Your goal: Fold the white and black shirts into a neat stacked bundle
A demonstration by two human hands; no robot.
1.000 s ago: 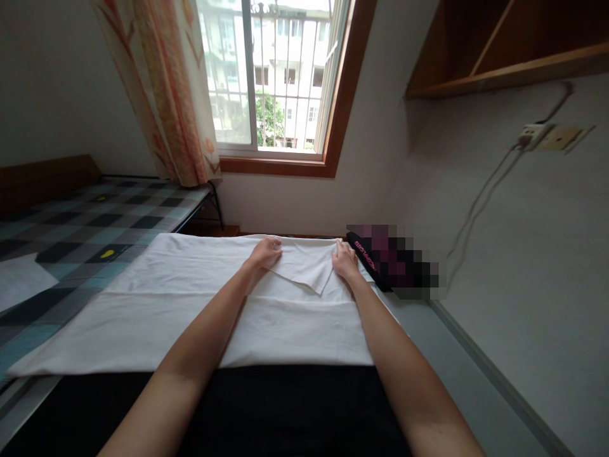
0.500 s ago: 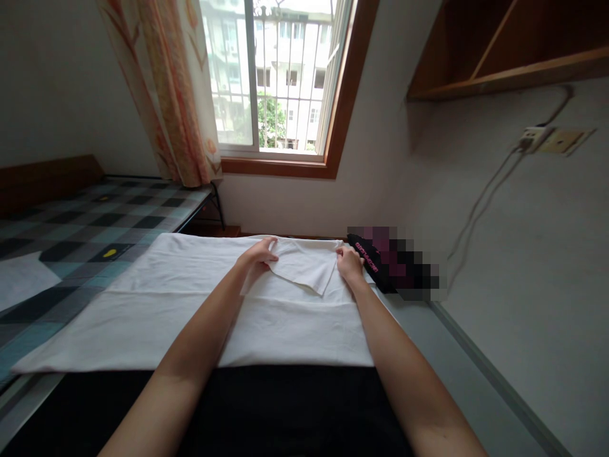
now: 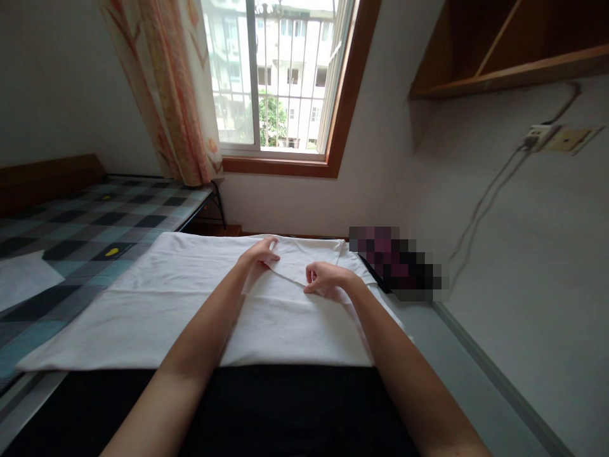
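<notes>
A white T-shirt (image 3: 185,266), as the cloth looks, lies spread out in front of me, with a sleeve-like flap (image 3: 295,254) folded on top of its right part. My left hand (image 3: 259,252) is at the left end of that flap, thumb and fingertips holding the cloth there. At the flap's near edge, my right hand (image 3: 328,277) is closed in a pinch on the hem, thumb against the curled fingers. Its wrist covers the flap's near right corner.
Beyond the shirt on the right lies a dark bag-like item (image 3: 380,273), partly blurred. A checked bed (image 3: 143,209) with a white sheet of paper (image 3: 28,276) stands at left. Cables (image 3: 480,197) hang down the right wall, under a wooden shelf (image 3: 514,73).
My right hand has moved from the flap's far right corner leftward and nearer to me, onto its near edge. My left hand has stayed in place.
</notes>
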